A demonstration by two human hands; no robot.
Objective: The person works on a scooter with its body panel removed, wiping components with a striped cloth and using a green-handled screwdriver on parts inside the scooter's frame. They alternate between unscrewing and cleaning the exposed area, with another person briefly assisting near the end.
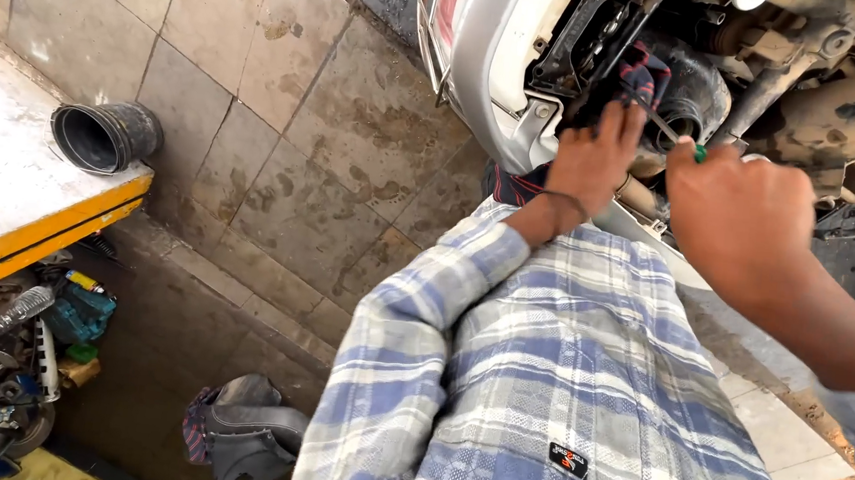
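Note:
My left hand (593, 161) presses a dark red-and-blue cloth (644, 77) against the open underside of a silver scooter (491, 54), its fingers closed on the fabric. My right hand (740, 217) is fisted around a screwdriver (678, 135) with a green handle; the metal shaft points up and left toward the cloth and the black engine part (694, 93) behind it. My arms wear a blue-and-white plaid shirt (558, 379), which fills the lower middle of the view.
A black rubber hose section (104, 135) lies on a white bench with a yellow edge (42, 228) at left. Under it sit tools and parts (9, 341). A grey plastic panel (249, 428) rests on the stained tile floor (293, 160).

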